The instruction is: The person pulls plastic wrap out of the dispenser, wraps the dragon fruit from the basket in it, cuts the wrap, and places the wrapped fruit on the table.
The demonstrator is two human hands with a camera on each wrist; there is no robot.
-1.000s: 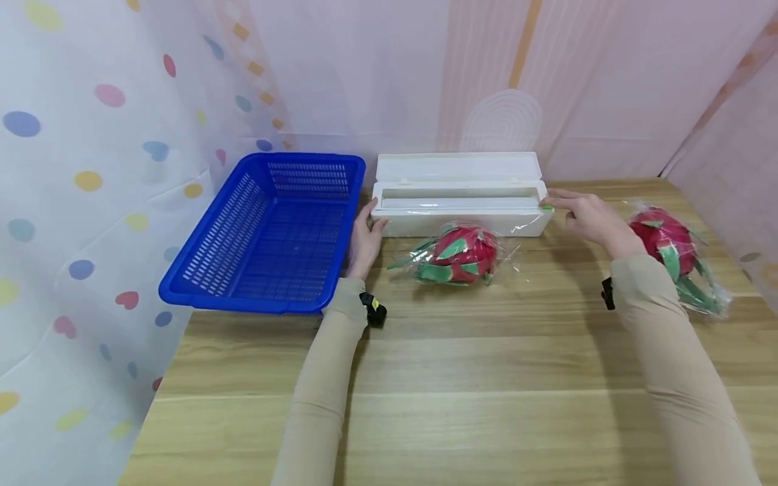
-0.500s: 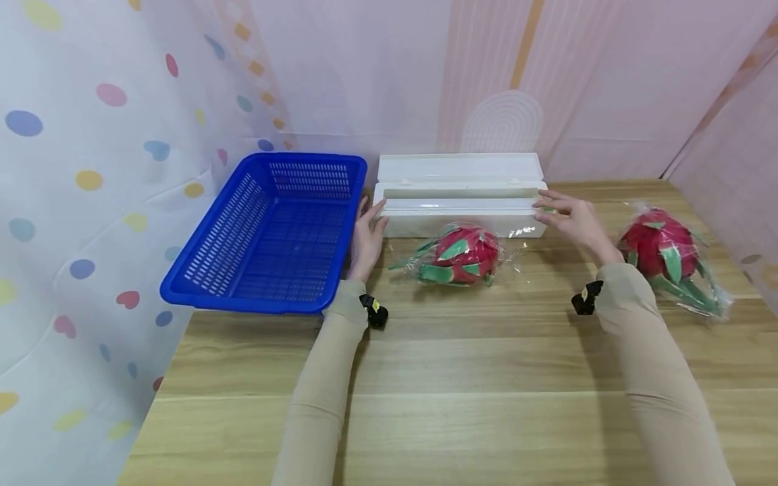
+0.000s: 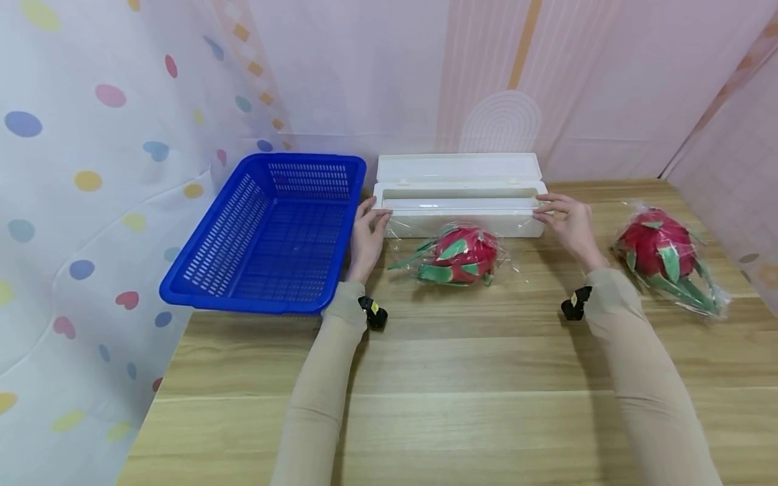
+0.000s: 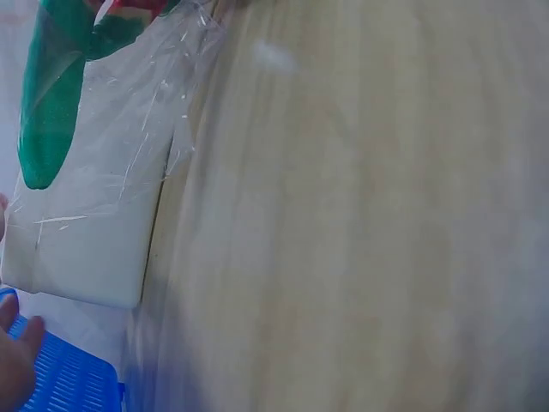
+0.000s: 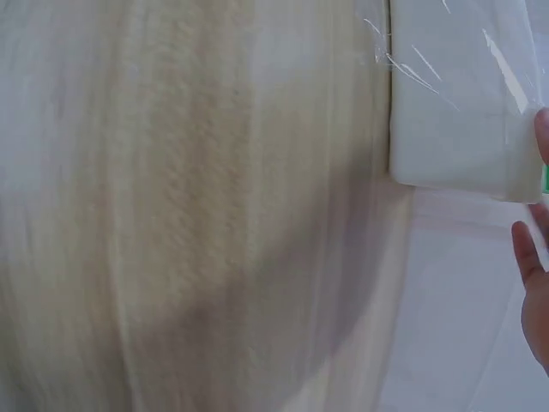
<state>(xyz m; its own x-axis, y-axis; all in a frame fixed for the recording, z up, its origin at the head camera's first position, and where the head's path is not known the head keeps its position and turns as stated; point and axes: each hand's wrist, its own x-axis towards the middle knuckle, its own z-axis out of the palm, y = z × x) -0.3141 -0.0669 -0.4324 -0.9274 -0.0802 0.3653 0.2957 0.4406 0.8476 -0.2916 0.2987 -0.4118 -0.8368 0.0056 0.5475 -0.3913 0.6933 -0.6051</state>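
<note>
A white cling film dispenser (image 3: 462, 221) lies open at the back of the wooden table (image 3: 474, 378), its lid (image 3: 456, 167) folded back. My left hand (image 3: 375, 219) pinches the clear film (image 4: 146, 129) at the box's left end. My right hand (image 3: 543, 208) pinches the film at the right end. Just in front of the box lies a red and green dragon fruit (image 3: 464, 253) under loose film. In the wrist views the dispenser corner (image 5: 455, 103) shows with film draped across it.
A blue slotted basket (image 3: 243, 300) stands left of the dispenser, touching my left hand's side. A second dragon fruit (image 3: 659, 250), wrapped in film, lies at the right. Curtains close off the back and both sides. Bare wood stretches toward me.
My right hand has drawn back left from the dispenser's right end and its wrist has turned inward. My left hand's fingers have closed in at the left end.
</note>
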